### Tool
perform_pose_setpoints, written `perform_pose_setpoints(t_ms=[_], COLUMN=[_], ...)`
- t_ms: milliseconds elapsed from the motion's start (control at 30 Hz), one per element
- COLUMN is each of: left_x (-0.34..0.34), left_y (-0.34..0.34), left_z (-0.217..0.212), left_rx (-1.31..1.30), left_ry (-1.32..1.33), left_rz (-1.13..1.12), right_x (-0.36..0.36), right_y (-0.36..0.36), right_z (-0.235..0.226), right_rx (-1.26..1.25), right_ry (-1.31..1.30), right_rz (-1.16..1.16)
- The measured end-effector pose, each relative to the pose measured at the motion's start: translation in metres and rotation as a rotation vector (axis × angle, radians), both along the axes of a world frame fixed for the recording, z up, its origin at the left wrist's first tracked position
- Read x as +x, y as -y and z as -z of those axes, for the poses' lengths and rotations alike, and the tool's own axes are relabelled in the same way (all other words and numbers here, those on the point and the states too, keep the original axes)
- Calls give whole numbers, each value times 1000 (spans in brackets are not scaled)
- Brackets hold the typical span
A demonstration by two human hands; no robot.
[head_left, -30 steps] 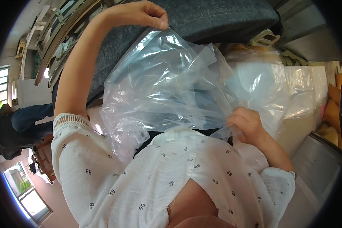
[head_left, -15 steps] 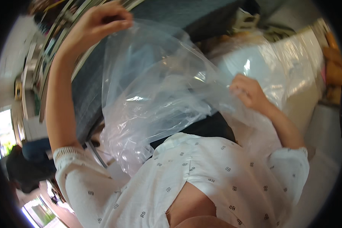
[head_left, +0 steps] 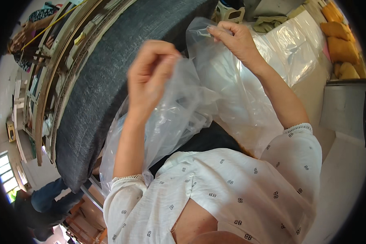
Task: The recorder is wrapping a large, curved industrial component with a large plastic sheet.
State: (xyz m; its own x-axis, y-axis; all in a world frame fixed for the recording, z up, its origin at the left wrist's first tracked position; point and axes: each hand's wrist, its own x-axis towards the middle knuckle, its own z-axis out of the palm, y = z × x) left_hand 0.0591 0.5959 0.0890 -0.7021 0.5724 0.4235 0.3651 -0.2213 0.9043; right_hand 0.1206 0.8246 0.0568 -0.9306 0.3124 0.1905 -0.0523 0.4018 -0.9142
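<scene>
The padded counter (head_left: 105, 69), covered in dark grey cloth, runs from the near left to the far middle of the scene. The operator, wearing a white printed blouse (head_left: 227, 191), is positioned at its right side. A co-worker in jeans (head_left: 49, 199) is located at the left, beyond the counter's near end. Clear plastic film (head_left: 166, 118) is located in front of the operator, between the forearms and partly over a dark garment (head_left: 209, 140) at the waist; it rises in loose folds to both hands. Whether the film is one piece or several cannot be determined. At the right, a pale stack (head_left: 301, 44) lies under glossy plastic. A grey box (head_left: 345, 105) occupies the right edge, with orange-brown bundles (head_left: 341, 46) on its far side. A beige stool (head_left: 229, 15) is at the far middle, and a green cloth (head_left: 268, 23) is just to its right. The left hand (head_left: 152, 77) is motion-blurred; its thumb and fingers close together on an upper edge of the film. The right hand (head_left: 236, 42), farther and to the right, pinches another edge between thumb and fingertips.
</scene>
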Motion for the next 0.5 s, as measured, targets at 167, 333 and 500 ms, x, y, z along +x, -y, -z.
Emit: perform_pose_setpoints(t_ms=[167,333,500], left_x=[-8,-17,-22], left_y=[-12,-17,-12], left_z=[1,2,-7], left_rx=[-128,-167,-176], left_ry=[-280,-179,-5], left_rz=[-68,-72,3], right_x=[-4,-2,4], right_y=[30,42,46], right_z=[-12,-3,-10], right_rx=[-120,-78,-27], right_ry=[65,50,85], right_rz=[-91,-145,-186])
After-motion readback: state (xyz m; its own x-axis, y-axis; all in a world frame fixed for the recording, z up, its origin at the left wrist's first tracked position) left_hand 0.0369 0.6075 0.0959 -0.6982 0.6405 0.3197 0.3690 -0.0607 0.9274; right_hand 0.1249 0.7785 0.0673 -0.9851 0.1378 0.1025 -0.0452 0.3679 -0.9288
